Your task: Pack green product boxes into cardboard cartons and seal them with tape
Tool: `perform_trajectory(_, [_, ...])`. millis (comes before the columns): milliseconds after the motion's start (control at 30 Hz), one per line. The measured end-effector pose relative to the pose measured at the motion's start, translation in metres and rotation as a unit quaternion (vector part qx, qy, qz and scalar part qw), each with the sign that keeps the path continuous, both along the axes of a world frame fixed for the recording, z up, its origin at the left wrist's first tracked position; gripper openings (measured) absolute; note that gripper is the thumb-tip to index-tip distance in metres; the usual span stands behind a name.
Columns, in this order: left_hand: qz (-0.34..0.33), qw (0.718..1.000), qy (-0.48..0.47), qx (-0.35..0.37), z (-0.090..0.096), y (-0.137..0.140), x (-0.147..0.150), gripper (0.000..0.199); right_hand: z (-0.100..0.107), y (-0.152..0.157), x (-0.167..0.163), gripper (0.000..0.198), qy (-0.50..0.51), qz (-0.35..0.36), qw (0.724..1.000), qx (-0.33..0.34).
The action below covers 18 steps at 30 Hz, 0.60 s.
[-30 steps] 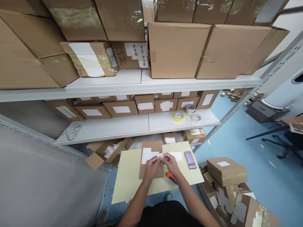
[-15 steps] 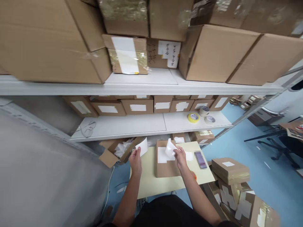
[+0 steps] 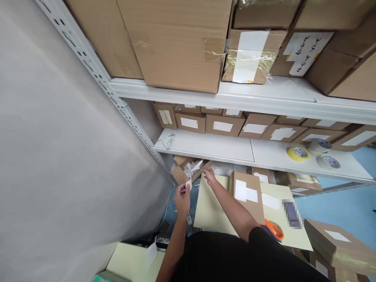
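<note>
My left hand (image 3: pixel 182 199) pinches a small white piece of paper (image 3: pixel 189 182) between thumb and fingers. Just to its right, my right hand (image 3: pixel 209 176) reaches past the far left corner of the pale yellow tabletop (image 3: pixel 213 211), fingers loosely apart with nothing visible in them. Both hands are close to an open cardboard carton (image 3: pixel 179 174) stuffed with crumpled white paper (image 3: pixel 192 166). A brown cardboard box (image 3: pixel 255 182) bearing white labels (image 3: pixel 241 190) rests on the tabletop, right of my right forearm.
On the tabletop are a white sheet (image 3: pixel 270 201), a blurred purple item (image 3: pixel 291 214) and an orange ring-shaped item (image 3: pixel 274 230). The shelf above holds tape rolls (image 3: pixel 298 153), glasses (image 3: pixel 169 141) and labelled boxes (image 3: pixel 222 125). A grey wall (image 3: pixel 73 156) borders the left; boxes (image 3: pixel 340 243) stack at right.
The view has swung left. My right hand has crossed from over the labelled box to beside the carton, and the white paper it held is gone from it. My left hand still holds paper.
</note>
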<state>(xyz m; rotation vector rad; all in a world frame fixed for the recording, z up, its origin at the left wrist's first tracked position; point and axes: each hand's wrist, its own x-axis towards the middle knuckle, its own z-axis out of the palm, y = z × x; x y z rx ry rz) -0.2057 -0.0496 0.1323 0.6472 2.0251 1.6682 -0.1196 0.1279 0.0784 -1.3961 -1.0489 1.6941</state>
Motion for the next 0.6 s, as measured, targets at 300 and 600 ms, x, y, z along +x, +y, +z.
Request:
perform_trajectory(300, [-0.26, 0.913, 0.313, -0.027, -0.032, 0.023, 0.021, 0.013, 0.012, -0.089, 0.08, 0.05, 0.082, 0.05, 0.992, -0.086])
perform_trajectory(600, [-0.5, 0.819, 0.281, -0.013, -0.047, 0.06, 0.115, 0.064, 0.008, -0.135, 0.189, 0.032, 0.046, -0.238, 0.969, -0.052])
